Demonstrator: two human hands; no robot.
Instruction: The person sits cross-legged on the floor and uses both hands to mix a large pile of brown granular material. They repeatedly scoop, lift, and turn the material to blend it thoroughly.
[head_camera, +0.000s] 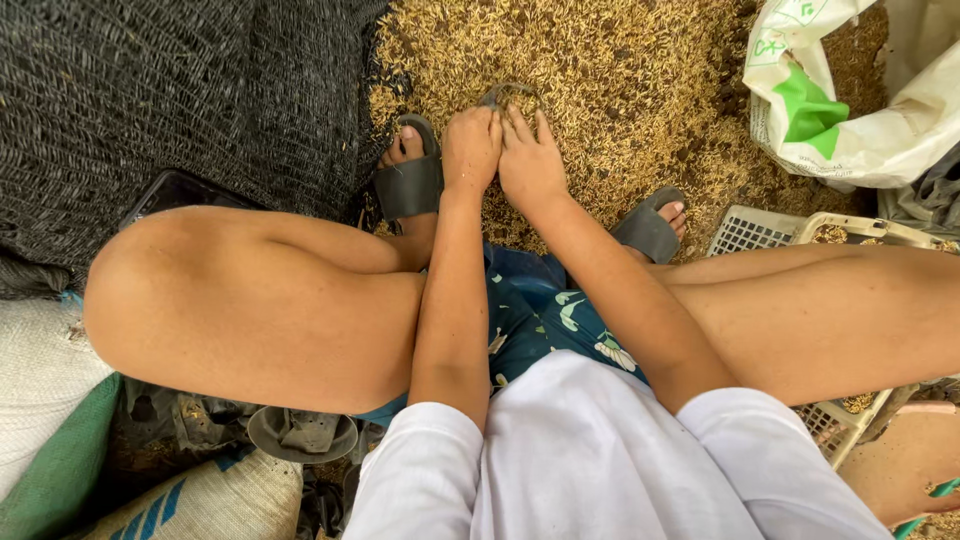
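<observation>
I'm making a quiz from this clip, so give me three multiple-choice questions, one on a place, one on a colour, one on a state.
1. Where are both hands?
A. on the grain between the feet
B. in the basket
C. on the black net

2. What colour is the shirt?
A. red
B. white
C. black

3. How is the sack at top right?
A. tied shut
B. folded flat
C. open

A: the left hand and right hand rest on the grain.
B: the shirt is white.
C: the sack gapes open.
</observation>
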